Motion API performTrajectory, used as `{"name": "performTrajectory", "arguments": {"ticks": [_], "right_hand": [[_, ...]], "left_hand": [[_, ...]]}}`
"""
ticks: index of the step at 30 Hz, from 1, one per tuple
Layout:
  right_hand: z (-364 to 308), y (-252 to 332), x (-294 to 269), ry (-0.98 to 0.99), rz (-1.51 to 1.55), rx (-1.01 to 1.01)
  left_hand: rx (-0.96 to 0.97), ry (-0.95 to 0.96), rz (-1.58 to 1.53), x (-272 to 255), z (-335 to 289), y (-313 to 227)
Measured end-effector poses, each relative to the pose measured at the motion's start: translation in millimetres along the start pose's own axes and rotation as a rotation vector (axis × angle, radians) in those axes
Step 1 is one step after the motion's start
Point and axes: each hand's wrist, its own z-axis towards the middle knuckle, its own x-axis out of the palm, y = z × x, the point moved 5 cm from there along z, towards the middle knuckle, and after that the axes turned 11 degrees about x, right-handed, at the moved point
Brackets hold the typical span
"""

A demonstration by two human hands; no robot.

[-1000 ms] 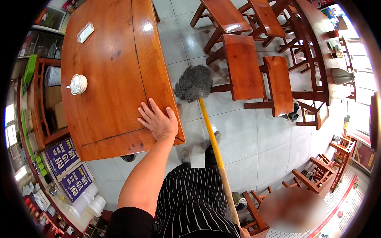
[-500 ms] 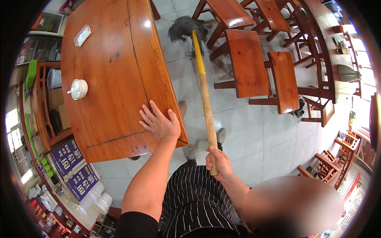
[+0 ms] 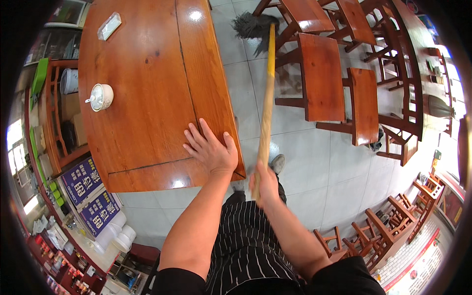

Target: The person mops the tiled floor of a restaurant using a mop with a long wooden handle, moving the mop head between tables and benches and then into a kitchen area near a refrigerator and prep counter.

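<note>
- Both forearms (image 3: 194, 228) come in from the lower edge, with black sleeves (image 3: 351, 278) near the elbows.
- The left hand (image 3: 214, 151) lies flat on a big brown table (image 3: 142, 132), palm down near the corner, fingers spread apart.
- The right hand (image 3: 266, 185) is clamped around the handle (image 3: 267, 108) of a mop (image 3: 251, 27), close to the handle's near end, and looks slightly blurred.
- The mop's grey strings rest on the floor (image 3: 300, 147), between the table and the brown stools (image 3: 322, 78), right beside a stool's leg.
- The handle is pale wood by the hand and yellow farther up.
- On the table, well apart from the left hand, stands a small white bowl (image 3: 101, 98); a white box (image 3: 109, 26) lies beyond it.
- Over on the right is a second table (image 3: 417, 37) bearing a grey vase (image 3: 439, 105).
- Blue-and-white boxes (image 3: 81, 179) and white buckets (image 3: 124, 238) sit at the lower left.
- A striped black apron (image 3: 246, 260) covers the person's front; a grey shoe (image 3: 278, 163) shows near the right hand.
</note>
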Motion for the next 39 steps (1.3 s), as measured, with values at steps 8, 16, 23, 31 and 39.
{"name": "performTrajectory", "arguments": {"ticks": [8,16,23,31,39], "right_hand": [[86.3,29.3,-47.7,-0.055,-0.324,-0.018],[-74.7,-134.5,-220.5,-0.165,-0.584,0.215],[-232.7,-200.1,-432.7,-0.497,-0.962,0.371],[-244.9,-126.1,-485.9,-0.549,-1.218,0.407],[-19.4,4.1,-280.8,-0.282,-1.232,-0.017]], "left_hand": [[0.010,-0.013,0.043,7.7,-2.5,-9.1],[-0.024,-0.023,0.063,7.2,-3.3,-9.7],[-0.083,0.007,0.084,6.3,-2.3,-12.6],[-0.047,0.024,0.093,11.9,-4.1,-18.3],[-0.023,0.032,0.124,9.6,-3.1,-8.1]]}}
